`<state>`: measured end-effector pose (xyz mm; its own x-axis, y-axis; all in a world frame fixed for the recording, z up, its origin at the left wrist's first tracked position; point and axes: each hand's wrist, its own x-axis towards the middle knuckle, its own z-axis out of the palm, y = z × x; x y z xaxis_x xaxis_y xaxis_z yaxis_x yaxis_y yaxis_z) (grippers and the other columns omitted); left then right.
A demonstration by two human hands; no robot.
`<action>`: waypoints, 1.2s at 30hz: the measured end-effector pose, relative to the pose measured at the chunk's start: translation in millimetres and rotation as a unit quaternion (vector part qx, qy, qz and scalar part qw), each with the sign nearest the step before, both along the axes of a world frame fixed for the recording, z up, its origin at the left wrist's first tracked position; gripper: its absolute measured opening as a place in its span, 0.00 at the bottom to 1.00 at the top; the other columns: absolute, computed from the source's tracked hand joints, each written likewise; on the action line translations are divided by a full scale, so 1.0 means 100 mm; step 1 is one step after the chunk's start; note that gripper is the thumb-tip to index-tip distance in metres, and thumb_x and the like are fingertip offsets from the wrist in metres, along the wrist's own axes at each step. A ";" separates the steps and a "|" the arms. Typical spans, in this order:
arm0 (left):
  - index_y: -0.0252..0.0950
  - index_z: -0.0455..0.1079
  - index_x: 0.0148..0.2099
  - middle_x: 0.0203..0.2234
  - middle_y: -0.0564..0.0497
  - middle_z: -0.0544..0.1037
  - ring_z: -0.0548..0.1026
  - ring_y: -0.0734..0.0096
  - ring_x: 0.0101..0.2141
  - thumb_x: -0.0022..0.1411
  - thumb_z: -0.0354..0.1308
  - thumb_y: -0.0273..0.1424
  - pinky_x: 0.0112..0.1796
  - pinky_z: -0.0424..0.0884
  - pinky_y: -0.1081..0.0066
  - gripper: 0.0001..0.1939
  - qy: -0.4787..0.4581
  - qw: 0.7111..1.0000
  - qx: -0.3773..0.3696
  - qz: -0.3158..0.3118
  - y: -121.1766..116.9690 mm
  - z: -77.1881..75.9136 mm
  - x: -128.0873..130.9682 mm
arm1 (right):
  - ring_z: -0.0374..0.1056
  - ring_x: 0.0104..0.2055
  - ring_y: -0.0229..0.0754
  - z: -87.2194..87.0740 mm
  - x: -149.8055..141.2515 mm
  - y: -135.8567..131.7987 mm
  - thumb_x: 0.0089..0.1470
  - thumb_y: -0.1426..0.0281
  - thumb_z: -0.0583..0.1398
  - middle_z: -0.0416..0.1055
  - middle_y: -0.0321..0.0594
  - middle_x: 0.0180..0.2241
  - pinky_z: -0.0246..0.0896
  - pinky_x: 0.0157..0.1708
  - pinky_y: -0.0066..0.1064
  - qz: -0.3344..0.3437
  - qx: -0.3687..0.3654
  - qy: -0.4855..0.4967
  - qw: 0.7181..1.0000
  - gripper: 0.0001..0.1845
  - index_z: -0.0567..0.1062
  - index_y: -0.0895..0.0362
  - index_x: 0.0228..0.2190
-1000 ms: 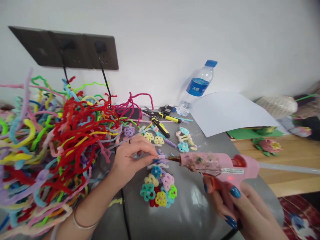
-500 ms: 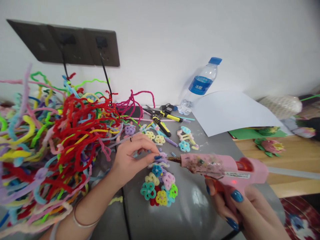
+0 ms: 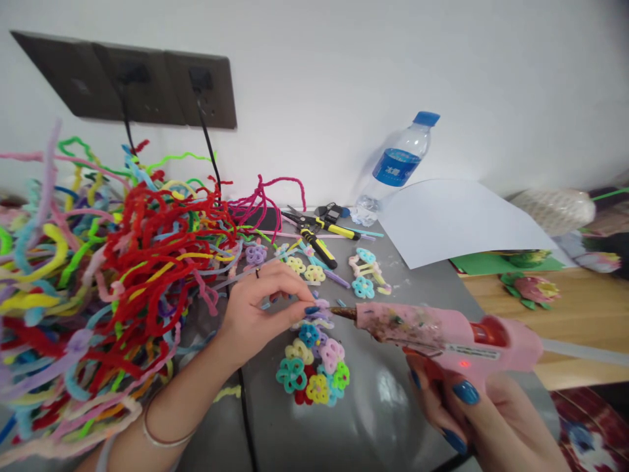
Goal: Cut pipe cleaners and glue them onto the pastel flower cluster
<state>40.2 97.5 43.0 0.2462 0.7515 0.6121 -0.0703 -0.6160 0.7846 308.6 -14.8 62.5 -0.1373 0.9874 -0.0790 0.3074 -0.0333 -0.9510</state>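
My left hand (image 3: 260, 308) pinches a small pale purple pipe-cleaner flower (image 3: 319, 313) above a cluster of glued pipe-cleaner flowers (image 3: 314, 367) on the grey metal surface (image 3: 388, 419). My right hand (image 3: 472, 419) grips a pink hot glue gun (image 3: 442, 331), its red light on. The gun's brown nozzle (image 3: 341, 312) points left and touches or nearly touches the purple flower held by my left fingers.
A big tangle of coloured pipe cleaners (image 3: 98, 282) fills the left. Yellow-handled pliers and scissors (image 3: 317, 236), loose small flowers (image 3: 363, 272), a water bottle (image 3: 393, 167) and a white sheet (image 3: 452, 219) lie behind. Black wall sockets (image 3: 147, 82) with cords hang above. A wooden table (image 3: 565, 314) stands at right.
The glue gun's body and my right hand have slid a little to the right and down in view; the nozzle stays at the purple flower. My left hand keeps its pinch.
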 end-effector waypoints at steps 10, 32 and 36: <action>0.39 0.79 0.35 0.28 0.49 0.82 0.76 0.67 0.31 0.68 0.65 0.35 0.37 0.72 0.65 0.08 0.011 1.000 0.003 0.007 0.00 0.01 0.00 | 0.56 0.19 0.39 0.00 0.02 -0.01 0.67 0.43 0.48 0.60 0.38 0.16 0.49 0.20 0.32 0.001 -0.001 -0.012 1.000 0.38 0.64 0.54 0.14; 0.39 0.78 0.35 0.28 0.50 0.82 0.76 0.69 0.30 0.67 0.65 0.32 0.37 0.74 0.66 0.06 0.012 0.999 0.038 0.018 0.00 0.02 0.02 | 0.52 0.15 0.39 0.06 -0.09 -0.02 0.59 0.44 0.59 0.60 0.33 0.14 0.45 0.18 0.34 -0.165 0.040 0.118 0.978 0.25 0.78 0.52 0.35; 0.38 0.78 0.33 0.26 0.50 0.82 0.77 0.68 0.29 0.67 0.66 0.34 0.34 0.73 0.67 0.09 0.028 0.999 0.026 0.038 0.01 0.03 0.04 | 0.53 0.12 0.40 0.06 0.02 0.08 0.58 0.41 0.58 0.62 0.35 0.12 0.41 0.13 0.32 -0.194 0.000 0.160 0.968 0.27 0.77 0.52 0.36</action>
